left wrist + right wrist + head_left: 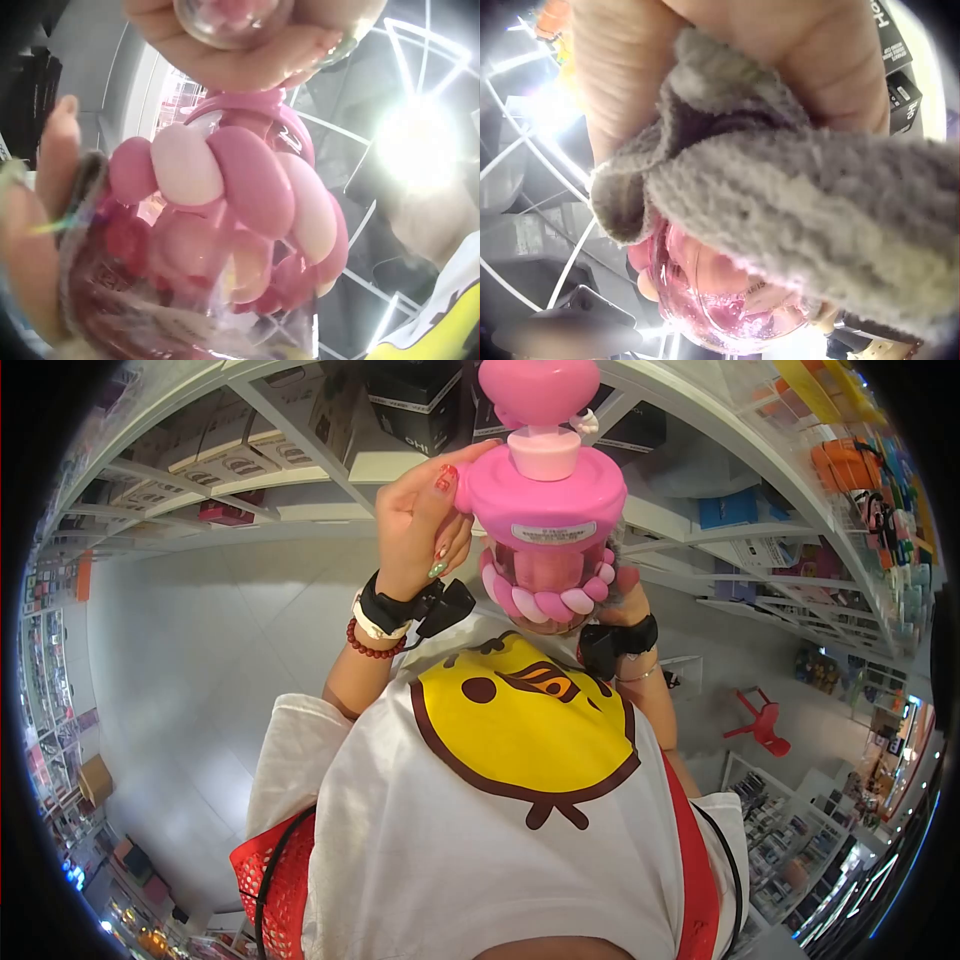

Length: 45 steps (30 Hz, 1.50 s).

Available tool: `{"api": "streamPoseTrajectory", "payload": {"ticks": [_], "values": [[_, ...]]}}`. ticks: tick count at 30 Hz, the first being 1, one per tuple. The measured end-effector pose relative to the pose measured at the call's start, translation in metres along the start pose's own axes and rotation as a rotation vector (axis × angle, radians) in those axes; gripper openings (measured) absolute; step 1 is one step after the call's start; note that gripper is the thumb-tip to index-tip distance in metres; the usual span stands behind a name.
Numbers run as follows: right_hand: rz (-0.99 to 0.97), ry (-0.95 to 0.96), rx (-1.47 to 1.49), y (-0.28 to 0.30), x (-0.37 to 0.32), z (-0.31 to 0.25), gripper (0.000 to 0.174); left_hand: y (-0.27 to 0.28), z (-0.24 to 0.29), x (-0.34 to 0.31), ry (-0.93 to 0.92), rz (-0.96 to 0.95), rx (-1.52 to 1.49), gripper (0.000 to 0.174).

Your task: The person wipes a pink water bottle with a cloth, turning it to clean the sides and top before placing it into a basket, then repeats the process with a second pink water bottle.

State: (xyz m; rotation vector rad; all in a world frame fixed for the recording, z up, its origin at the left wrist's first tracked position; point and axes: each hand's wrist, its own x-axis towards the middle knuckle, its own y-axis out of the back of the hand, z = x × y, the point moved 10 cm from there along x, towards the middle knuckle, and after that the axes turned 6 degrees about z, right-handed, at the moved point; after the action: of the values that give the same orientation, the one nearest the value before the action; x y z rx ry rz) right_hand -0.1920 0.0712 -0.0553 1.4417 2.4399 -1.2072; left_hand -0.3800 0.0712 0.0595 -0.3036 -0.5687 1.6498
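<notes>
A pink plastic jar (545,495) with a heart-shaped top (540,395) is held up in front of the chest. Its see-through lower body is ringed by a pink and white braided band (251,176). My left hand (425,510) grips the jar at the side of its pink upper part, fingers curled there. On the far side, partly hidden by the jar, my right hand (632,600) holds a fuzzy grey cloth (802,202) bunched between its fingers. The cloth lies against the see-through body.
White shelves (330,510) with black boxes (415,405) and pale boxes (230,440) stand just ahead. A red stool (760,722) is on the floor to the right. Racks of small goods (790,850) line the right side.
</notes>
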Motion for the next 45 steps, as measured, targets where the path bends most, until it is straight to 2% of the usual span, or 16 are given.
{"api": "streamPoseTrajectory", "payload": {"ticks": [5,9,13,17,18,22,25,27,29,31,33,35,36,39,42,45], "values": [[-0.007,0.047,-0.104,-0.005,-0.014,-0.014,0.091,-0.003,-0.009,0.014,-0.068,0.014,0.052,0.044],[-0.074,0.085,-0.137,-0.033,-0.02,-0.032,0.096,-0.005,0.01,0.018,-0.181,0.054,0.325,0.039],[-0.055,0.161,-0.203,-0.028,-0.016,-0.037,0.102,-0.011,0.028,0.02,-0.521,0.083,0.733,0.043],[0.004,0.242,-0.188,-0.016,-0.011,-0.038,0.104,-0.015,0.024,0.014,-0.649,0.147,1.045,0.056],[0.017,0.268,-0.177,-0.018,-0.011,-0.041,0.102,-0.018,0.02,0.01,-0.537,0.102,1.043,0.061],[0.129,0.247,-0.248,0.0,0.0,-0.044,0.092,-0.04,0.012,-0.011,-0.459,-0.044,0.967,0.07],[0.087,0.649,-0.521,-0.044,-0.011,-0.09,0.085,-0.043,-0.011,-0.009,-0.153,-0.102,0.477,0.079],[0.131,0.948,-0.856,-0.081,-0.029,-0.113,0.088,-0.041,-0.018,-0.004,-0.114,-0.11,0.278,0.076],[0.172,1.11,-1.096,-0.109,-0.042,-0.119,0.091,-0.033,-0.027,-0.005,-0.097,-0.087,0.279,0.067],[0.195,1.132,-1.163,-0.124,-0.05,-0.118,0.092,-0.023,-0.031,-0.003,0.075,0.004,0.135,0.059],[0.066,1.203,-1.091,-0.137,-0.057,-0.117,0.081,-0.001,-0.037,-0.005,0.004,0.125,-0.09,0.057],[0.023,1.177,-1.044,-0.136,-0.061,-0.116,0.074,-0.001,-0.031,0.0,-0.012,-0.007,-0.137,0.068],[0.071,1.009,-0.971,-0.128,-0.059,-0.116,0.063,-0.001,-0.028,0.002,0.022,-0.065,-0.114,0.076],[0.179,0.924,-0.731,-0.108,-0.064,-0.132,0.05,-0.006,-0.021,0.005,0.08,-0.164,-0.114,0.089],[0.474,0.792,-0.273,-0.054,-0.066,-0.134,0.037,-0.012,-0.016,0.002,0.102,-0.188,-0.091,0.096],[0.582,1.1,-0.531,-0.082,-0.095,-0.165,0.028,-0.018,-0.016,-0.003,0.121,-0.24,-0.132,0.094]]}}
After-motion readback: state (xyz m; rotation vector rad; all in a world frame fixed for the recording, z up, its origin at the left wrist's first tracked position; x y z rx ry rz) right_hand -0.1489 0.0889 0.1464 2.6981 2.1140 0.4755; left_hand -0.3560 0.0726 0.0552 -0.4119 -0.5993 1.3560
